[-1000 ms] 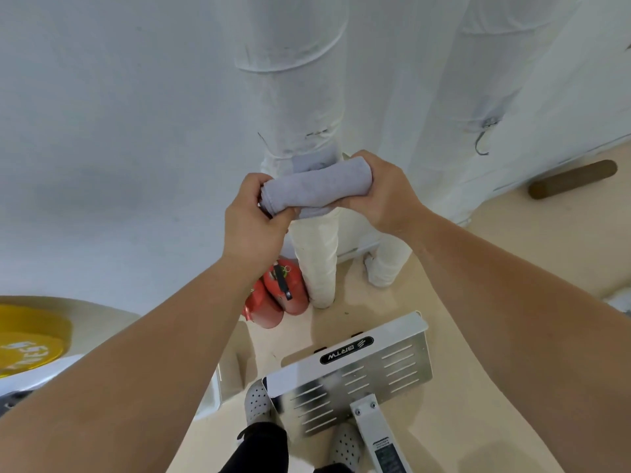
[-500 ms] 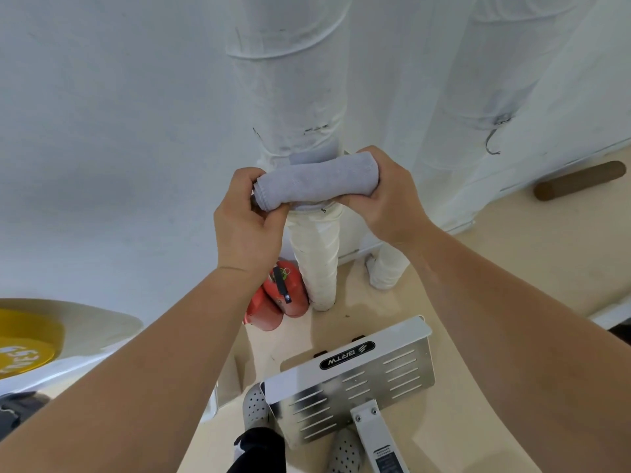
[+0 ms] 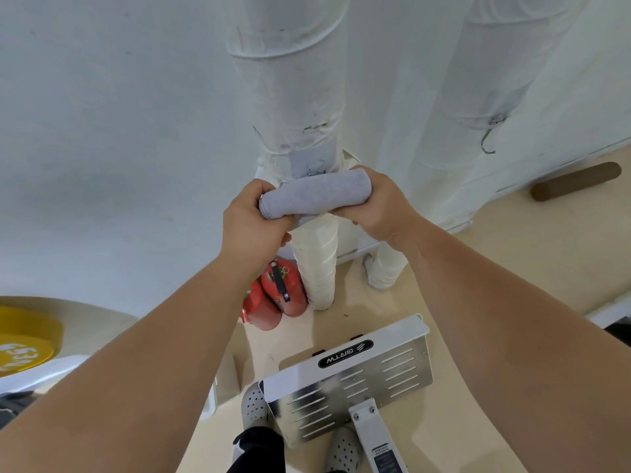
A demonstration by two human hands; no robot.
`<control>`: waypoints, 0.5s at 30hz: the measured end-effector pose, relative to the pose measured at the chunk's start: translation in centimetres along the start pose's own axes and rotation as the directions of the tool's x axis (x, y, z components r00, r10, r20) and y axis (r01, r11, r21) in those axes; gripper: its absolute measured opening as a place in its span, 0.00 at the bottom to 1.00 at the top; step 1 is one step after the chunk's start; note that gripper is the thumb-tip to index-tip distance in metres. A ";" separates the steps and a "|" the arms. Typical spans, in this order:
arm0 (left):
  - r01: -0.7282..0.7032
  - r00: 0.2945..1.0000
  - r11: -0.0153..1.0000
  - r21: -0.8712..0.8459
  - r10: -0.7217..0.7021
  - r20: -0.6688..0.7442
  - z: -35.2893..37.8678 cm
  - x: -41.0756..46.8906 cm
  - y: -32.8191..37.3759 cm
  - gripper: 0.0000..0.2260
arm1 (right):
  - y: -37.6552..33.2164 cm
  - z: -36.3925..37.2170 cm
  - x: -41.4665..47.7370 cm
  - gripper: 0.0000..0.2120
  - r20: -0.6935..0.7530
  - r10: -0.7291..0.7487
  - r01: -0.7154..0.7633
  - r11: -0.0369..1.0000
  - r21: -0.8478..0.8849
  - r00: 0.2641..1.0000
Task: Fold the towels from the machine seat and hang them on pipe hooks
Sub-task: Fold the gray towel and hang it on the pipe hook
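Observation:
A folded grey towel (image 3: pixel 316 192) is held level in front of the left white wrapped pipe (image 3: pixel 290 97). My left hand (image 3: pixel 251 227) grips its left end and my right hand (image 3: pixel 375 206) grips its right end. Just above the towel, a small metal clip on a grey patch (image 3: pixel 316 170) is fixed to that pipe; the towel hides what hangs below it. A bare metal hook (image 3: pixel 488 139) hangs on the right pipe (image 3: pixel 478 80), well to the right of my hands.
Two red fire extinguishers (image 3: pixel 276 298) stand at the pipe's base. A metal machine footplate (image 3: pixel 351 377) is near my feet. A yellow weight plate (image 3: pixel 24 339) lies at left, and a brown roller (image 3: pixel 575 180) lies by the wall at right.
Both hands have stayed on the towel's ends, holding it close against the left pipe. The clip on the pipe now shows above the towel.

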State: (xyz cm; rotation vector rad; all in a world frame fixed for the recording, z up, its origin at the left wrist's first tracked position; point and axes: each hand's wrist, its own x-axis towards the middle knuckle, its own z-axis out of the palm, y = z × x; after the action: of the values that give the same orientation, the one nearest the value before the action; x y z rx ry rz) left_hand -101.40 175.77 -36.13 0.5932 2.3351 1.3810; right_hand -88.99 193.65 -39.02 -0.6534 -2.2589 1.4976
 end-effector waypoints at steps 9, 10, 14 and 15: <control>-0.030 0.999 0.999 0.033 0.029 0.044 -1.0 -0.1 1.0 0.13 | -2.2 0.5 -2.0 0.19 -0.187 -0.134 0.132 0.991 -0.026 0.973; -0.062 0.998 0.997 0.046 0.060 0.037 -0.9 -0.4 0.9 0.15 | -2.1 0.7 -1.9 0.18 -0.204 -0.130 0.125 0.991 -0.038 0.970; -0.227 0.974 0.972 0.068 0.227 0.007 -0.8 -1.5 0.6 0.20 | -1.5 0.7 -1.5 0.16 -0.208 -0.084 0.071 0.995 -0.070 0.974; -0.242 0.970 0.968 0.061 0.243 0.001 -0.8 -1.4 0.4 0.18 | -1.4 0.5 -1.4 0.16 -0.197 -0.079 0.066 0.995 -0.072 0.977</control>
State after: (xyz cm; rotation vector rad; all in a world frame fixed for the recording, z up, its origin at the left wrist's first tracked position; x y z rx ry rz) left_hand -100.60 174.62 -35.24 0.9205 2.3790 1.4182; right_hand -88.40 192.00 -37.97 -0.6997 -2.1612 1.2686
